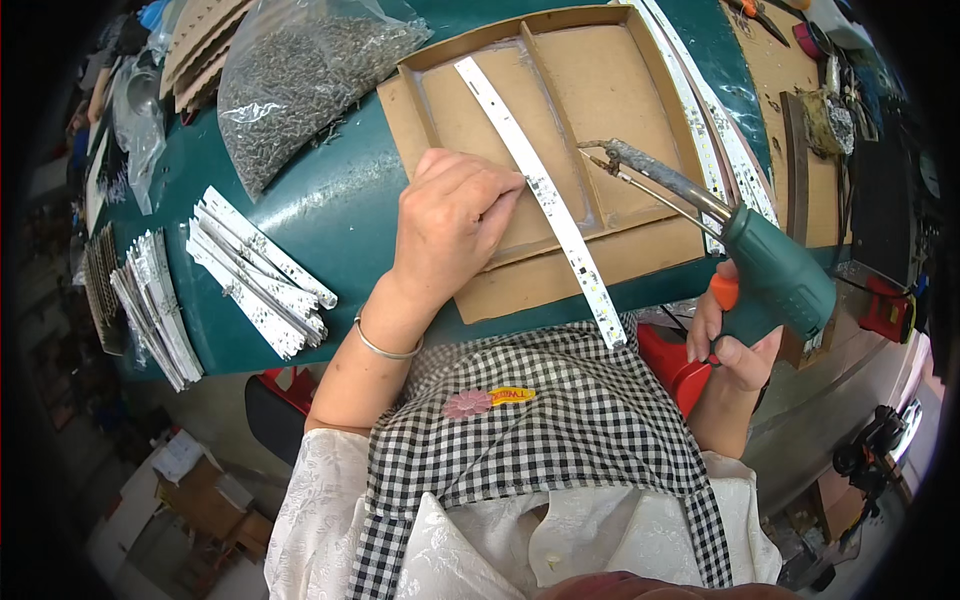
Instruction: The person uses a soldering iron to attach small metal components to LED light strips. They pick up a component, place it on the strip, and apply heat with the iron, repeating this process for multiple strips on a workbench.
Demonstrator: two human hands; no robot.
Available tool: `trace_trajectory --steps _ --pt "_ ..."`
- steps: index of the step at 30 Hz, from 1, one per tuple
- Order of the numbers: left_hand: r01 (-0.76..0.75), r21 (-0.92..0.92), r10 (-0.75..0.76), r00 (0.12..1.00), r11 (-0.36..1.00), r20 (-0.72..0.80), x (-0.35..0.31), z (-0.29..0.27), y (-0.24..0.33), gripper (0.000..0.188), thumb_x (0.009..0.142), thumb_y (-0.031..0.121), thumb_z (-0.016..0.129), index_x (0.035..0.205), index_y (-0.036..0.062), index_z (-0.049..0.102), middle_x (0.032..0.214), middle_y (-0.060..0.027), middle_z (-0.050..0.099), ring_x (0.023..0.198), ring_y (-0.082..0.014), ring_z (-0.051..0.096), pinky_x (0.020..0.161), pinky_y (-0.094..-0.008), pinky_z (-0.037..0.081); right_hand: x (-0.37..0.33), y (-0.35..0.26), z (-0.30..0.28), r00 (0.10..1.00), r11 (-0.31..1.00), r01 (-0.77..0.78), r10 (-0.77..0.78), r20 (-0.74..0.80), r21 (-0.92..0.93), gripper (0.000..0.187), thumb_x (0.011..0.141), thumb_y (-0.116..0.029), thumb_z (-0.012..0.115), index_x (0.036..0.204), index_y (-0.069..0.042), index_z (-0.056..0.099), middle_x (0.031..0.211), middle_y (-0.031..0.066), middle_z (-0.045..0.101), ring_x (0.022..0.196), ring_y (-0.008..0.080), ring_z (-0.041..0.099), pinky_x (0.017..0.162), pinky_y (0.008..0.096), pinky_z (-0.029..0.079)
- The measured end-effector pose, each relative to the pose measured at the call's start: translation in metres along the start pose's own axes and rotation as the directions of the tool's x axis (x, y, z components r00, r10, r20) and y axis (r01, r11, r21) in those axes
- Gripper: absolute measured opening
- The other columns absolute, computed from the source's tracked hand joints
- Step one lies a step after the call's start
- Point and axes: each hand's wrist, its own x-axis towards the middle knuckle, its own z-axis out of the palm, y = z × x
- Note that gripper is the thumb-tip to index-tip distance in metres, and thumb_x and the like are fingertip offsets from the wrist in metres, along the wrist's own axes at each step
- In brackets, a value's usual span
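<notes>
A long white LED circuit strip [548, 196] lies slantwise across a shallow cardboard tray [470, 278], its near end reaching past the tray's front edge. My left hand [452, 212] is closed in a pinch, fingertips right at the strip's left edge; whatever they hold is hidden or too small to name. In my right hand [738, 345] is a green soldering gun [780, 270] with an orange trigger, gripped by its handle. Its metal tip points left over the tray's right compartment, apart from the strip.
Bundles of white circuit strips [258, 272] lie at the left on the green table [350, 170]. Behind them sits a clear plastic bag of small dark parts [310, 85]. More strips [705, 130] lie along the tray's right side. Pliers [765, 20] rest at the far right.
</notes>
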Motion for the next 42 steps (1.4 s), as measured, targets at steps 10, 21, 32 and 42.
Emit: trace_trajectory --steps 10,21,32,42 --pt "0.005 -0.015 -0.005 1.0 1.0 -0.008 0.004 0.001 0.002 0.018 0.073 -0.002 0.079 0.087 0.0052 0.072 0.08 -0.0073 0.072 0.076 -0.0236 0.068 0.073 -0.0349 0.049 0.0 0.003 0.0 0.998 0.999 0.042 -0.042 -0.04 -0.008 0.077 0.082 -0.017 0.08 0.139 0.011 0.037 0.075 0.0079 0.052 0.05 0.0155 0.054 0.044 0.0282 0.051" --pt "0.021 -0.014 -0.021 1.0 1.0 -0.001 0.005 -0.002 0.004 0.02 0.072 -0.003 0.08 0.09 0.0031 0.073 0.082 -0.0081 0.073 0.075 -0.0222 0.069 0.075 -0.0327 0.051 -0.009 0.01 0.0 0.998 0.998 -0.054 0.055 -0.041 0.024 0.073 0.076 -0.005 0.079 0.138 0.011 0.043 0.128 0.0257 0.055 0.066 0.0175 0.055 0.05 0.0285 0.053" --pt "0.042 0.007 -0.042 0.999 0.999 -0.002 0.005 -0.003 0.007 0.022 0.07 0.002 0.085 0.089 0.004 0.073 0.083 -0.0073 0.073 0.073 -0.0218 0.068 0.073 -0.0322 0.051 -0.003 0.01 0.005 0.99 0.994 -0.093 0.099 0.105 -0.054 0.067 0.079 0.001 0.074 0.138 0.011 0.045 0.129 0.0268 0.057 0.067 0.017 0.055 0.053 0.0267 0.049" --pt "0.029 0.026 -0.029 1.0 0.999 -0.003 0.004 0.0 0.005 0.017 0.073 0.001 0.082 0.085 0.0052 0.072 0.082 -0.0065 0.073 0.074 -0.0224 0.068 0.074 -0.0338 0.05 -0.001 0.015 0.008 0.994 0.994 -0.077 0.082 0.074 -0.075 0.058 0.08 0.001 0.073 0.131 0.011 0.049 0.117 0.0202 0.059 0.068 0.0163 0.057 0.053 0.028 0.05"
